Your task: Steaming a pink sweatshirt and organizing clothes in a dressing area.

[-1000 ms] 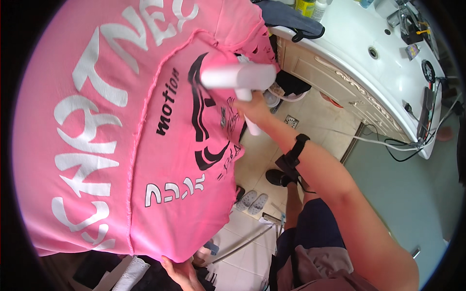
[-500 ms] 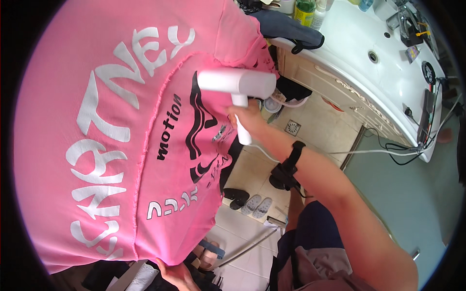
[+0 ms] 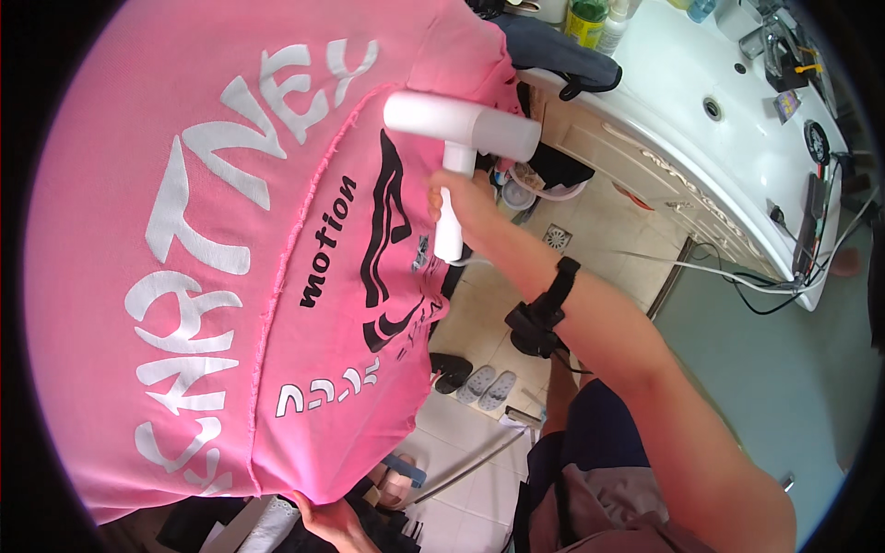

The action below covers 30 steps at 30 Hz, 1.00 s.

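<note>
right hand (image 3: 461, 198): wrapped round the white dryer (image 3: 459, 126) by its handle, held over the shirt (image 3: 267, 276) | left hand (image 3: 334, 522): at the hem, fingertips hidden, can't tell from here if it's pinching | shirt: spread wide, left of the sink (image 3: 678, 101)

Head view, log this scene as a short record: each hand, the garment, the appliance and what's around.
Right hand: wrapped around the handle of a white hair dryer
Hair dryer: partly in front of the garment; contact unclear
Left hand: at the garment's lower edge; grip unclear
Garment: pink, spread out, white and black lettering, frayed seam
Right forearm: black strap
Upper right: white sink, dark grey cloth over its edge
Floor: pair of grey clogs
</note>
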Each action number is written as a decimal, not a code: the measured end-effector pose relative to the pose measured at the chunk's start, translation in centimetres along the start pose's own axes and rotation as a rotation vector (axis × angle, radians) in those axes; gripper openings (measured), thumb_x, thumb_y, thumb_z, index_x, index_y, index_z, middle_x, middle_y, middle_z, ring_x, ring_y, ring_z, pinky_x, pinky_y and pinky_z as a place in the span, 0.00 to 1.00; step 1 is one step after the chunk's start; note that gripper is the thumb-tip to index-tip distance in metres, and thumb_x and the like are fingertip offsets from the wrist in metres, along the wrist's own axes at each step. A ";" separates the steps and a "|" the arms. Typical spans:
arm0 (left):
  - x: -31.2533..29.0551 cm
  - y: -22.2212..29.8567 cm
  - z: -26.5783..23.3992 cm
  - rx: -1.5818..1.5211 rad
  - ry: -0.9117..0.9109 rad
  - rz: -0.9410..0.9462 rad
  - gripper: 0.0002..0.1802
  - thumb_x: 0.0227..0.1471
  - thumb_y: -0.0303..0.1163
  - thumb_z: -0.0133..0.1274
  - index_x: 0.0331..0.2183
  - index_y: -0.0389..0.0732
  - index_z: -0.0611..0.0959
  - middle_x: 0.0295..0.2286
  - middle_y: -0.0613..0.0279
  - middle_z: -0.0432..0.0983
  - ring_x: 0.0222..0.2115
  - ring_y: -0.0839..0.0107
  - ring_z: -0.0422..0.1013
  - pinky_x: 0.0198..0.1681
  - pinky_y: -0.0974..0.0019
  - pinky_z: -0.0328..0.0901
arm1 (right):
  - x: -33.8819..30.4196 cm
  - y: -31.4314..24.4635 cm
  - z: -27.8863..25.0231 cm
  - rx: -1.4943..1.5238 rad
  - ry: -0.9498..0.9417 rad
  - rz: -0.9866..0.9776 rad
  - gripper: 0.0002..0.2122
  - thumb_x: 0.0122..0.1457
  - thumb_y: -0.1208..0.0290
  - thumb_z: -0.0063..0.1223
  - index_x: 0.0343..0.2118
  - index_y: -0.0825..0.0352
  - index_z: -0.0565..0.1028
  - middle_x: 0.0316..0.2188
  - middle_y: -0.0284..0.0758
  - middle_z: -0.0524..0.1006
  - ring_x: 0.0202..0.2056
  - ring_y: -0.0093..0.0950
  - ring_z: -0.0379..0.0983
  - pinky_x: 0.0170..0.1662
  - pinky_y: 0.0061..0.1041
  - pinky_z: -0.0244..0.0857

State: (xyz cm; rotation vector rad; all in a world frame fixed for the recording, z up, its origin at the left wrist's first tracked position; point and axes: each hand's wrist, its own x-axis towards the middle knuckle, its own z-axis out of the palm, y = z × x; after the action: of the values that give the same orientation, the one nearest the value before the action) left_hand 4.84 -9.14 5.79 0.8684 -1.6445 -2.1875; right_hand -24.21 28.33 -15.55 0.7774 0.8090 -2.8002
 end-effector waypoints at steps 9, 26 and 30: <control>0.0 -0.3 0.5 0.022 -0.002 0.001 0.29 0.63 0.39 0.44 0.62 0.43 0.61 0.58 0.57 0.62 0.59 0.61 0.58 0.63 0.49 0.50 | -0.2 3.7 -5.7 -0.276 0.350 0.053 0.07 0.46 0.74 0.59 0.20 0.68 0.70 0.15 0.32 0.71 0.14 0.23 0.67 0.16 0.24 0.62; 2.7 -2.5 -0.6 0.554 0.130 0.368 0.37 0.63 0.49 0.43 0.64 0.41 0.54 0.60 0.56 0.56 0.60 0.62 0.56 0.63 0.55 0.49 | 0.5 8.6 -13.1 -0.687 0.321 -0.024 0.13 0.48 0.70 0.61 0.36 0.70 0.75 0.21 0.35 0.76 0.20 0.29 0.74 0.25 0.30 0.69; 5.5 -3.1 -3.9 1.035 0.370 0.620 0.36 0.65 0.53 0.38 0.63 0.38 0.56 0.59 0.54 0.56 0.58 0.61 0.58 0.61 0.57 0.54 | 2.4 10.9 -15.8 -0.983 0.071 -0.413 0.14 0.49 0.67 0.62 0.38 0.66 0.77 0.29 0.35 0.79 0.31 0.33 0.77 0.35 0.33 0.70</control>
State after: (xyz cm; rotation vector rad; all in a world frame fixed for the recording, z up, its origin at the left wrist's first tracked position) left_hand 3.31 -14.16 0.50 0.7318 -2.3777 -0.6540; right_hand -16.47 27.46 -33.31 0.5423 2.2777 -2.1451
